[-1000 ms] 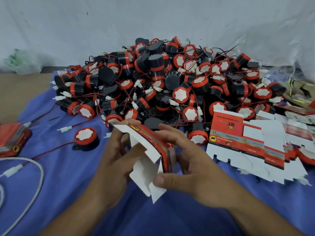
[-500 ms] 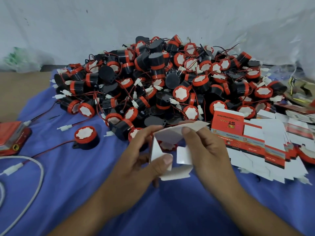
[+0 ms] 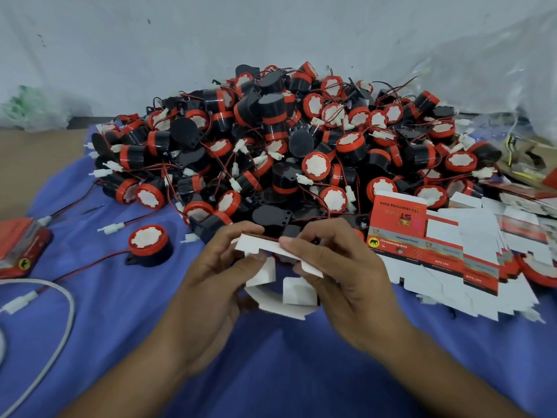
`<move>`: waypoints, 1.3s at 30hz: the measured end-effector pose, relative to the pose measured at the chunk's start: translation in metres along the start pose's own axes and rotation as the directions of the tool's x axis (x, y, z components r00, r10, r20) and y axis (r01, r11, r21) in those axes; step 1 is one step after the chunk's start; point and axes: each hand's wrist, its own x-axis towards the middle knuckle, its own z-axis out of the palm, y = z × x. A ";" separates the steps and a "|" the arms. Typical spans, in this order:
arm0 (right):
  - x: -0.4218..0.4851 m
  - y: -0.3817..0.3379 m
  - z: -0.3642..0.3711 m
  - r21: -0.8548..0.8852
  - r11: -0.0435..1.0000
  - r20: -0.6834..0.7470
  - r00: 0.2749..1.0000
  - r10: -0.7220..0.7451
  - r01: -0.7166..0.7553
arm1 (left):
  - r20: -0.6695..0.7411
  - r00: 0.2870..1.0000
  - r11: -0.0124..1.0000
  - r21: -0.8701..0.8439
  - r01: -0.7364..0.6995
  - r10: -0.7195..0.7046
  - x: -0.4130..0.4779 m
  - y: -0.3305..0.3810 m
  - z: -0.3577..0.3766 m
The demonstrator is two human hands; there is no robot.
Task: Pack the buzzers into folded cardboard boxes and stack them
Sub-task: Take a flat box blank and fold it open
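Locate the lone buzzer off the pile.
Head view, left of centre: lone buzzer on the blue cloth, between the red box and the left hand, just off the pile.

My feed shows two human arms, both bare from the fingertips to the frame's lower edge. The left grip [image 3: 211,285] is an ungloved hand on a left forearm [image 3: 144,366] that enters from 7 o'clock. The right grip [image 3: 340,276] is ungloved too, on a right forearm [image 3: 422,363] from 5 o'clock. The nails [image 3: 285,242] facing my camera are short and plain.
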 end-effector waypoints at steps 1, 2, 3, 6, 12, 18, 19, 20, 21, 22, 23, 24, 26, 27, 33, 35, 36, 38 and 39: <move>0.000 0.002 -0.002 -0.028 0.999 0.023 1.000 -0.021 0.021 | 0.008 1.000 1.000 -0.021 0.013 -0.012 0.000 0.001 -0.001; 0.000 0.003 -0.004 -0.044 0.998 0.049 0.998 -0.032 0.034 | 0.021 0.999 0.999 -0.042 0.025 -0.024 -0.001 0.003 -0.001; 0.000 0.005 -0.006 -0.044 0.998 0.067 0.997 -0.040 0.043 | 0.036 0.999 0.996 -0.074 0.042 -0.039 -0.001 0.006 -0.001; 0.000 0.007 -0.011 -0.007 0.998 0.073 0.996 -0.057 0.058 | 0.098 0.992 0.973 -0.206 0.102 -0.084 -0.002 0.015 0.000; -0.006 0.010 -0.016 0.227 0.968 0.166 0.984 0.072 -0.109 | 0.040 0.996 0.988 -0.130 0.080 -0.075 -0.001 0.010 0.003; -0.003 0.002 -0.009 0.528 0.723 0.178 0.891 0.418 -0.445 | -0.088 0.996 0.973 -0.230 -0.003 -0.018 -0.002 0.014 0.006; -0.004 -0.001 -0.006 0.528 0.703 0.181 0.872 0.455 -0.477 | -0.103 0.995 0.968 -0.251 -0.018 -0.008 -0.003 0.015 0.007; -0.005 -0.005 -0.003 0.504 0.711 0.188 0.866 0.464 -0.490 | -0.109 0.994 0.966 -0.256 -0.028 0.000 -0.003 0.014 0.008; -0.006 -0.010 -0.001 0.480 0.725 0.200 0.866 0.459 -0.494 | -0.106 0.994 0.968 -0.251 -0.032 0.005 -0.005 0.013 0.009; -0.009 -0.015 0.002 0.501 0.711 0.209 0.866 0.454 -0.494 | -0.086 0.996 0.970 -0.239 -0.034 0.014 -0.006 0.011 0.011; -0.009 -0.019 0.004 0.574 0.652 0.226 0.861 0.455 -0.496 | -0.058 0.998 0.975 -0.221 -0.035 0.022 -0.007 0.009 0.012; -0.009 -0.023 0.004 0.653 0.572 0.258 0.856 0.448 -0.497 | -0.031 0.999 0.980 -0.193 -0.039 0.033 -0.008 0.007 0.013; -0.007 -0.026 0.004 0.733 0.480 0.301 0.862 0.407 -0.482 | 0.005 0.998 0.992 -0.110 -0.064 0.065 -0.008 0.004 0.014; -0.006 -0.027 0.004 0.745 0.471 0.306 0.870 0.386 -0.472 | 0.015 0.996 0.995 -0.052 -0.083 0.084 -0.009 0.004 0.015; -0.005 -0.026 0.007 0.760 0.518 0.213 0.904 0.371 -0.392 | 0.097 0.960 0.729 0.632 -0.263 0.262 -0.014 0.006 0.012; -0.006 -0.023 0.005 0.767 0.505 0.196 0.894 0.403 -0.396 | 0.181 0.950 0.485 0.826 -0.287 0.254 -0.018 0.004 0.011; -0.007 -0.020 0.005 0.767 0.500 0.191 0.887 0.421 -0.403 | 0.212 0.946 0.355 0.888 -0.291 0.245 -0.021 0.003 0.014; -0.009 -0.014 0.004 0.751 0.504 0.187 0.869 0.458 -0.427 | 0.282 0.925 0.087 0.946 -0.312 0.253 -0.023 0.000 0.018; -0.010 -0.012 0.003 0.738 0.506 0.188 0.857 0.481 -0.446 | 0.313 0.906 -0.035 0.948 -0.317 0.283 -0.023 0.003 0.018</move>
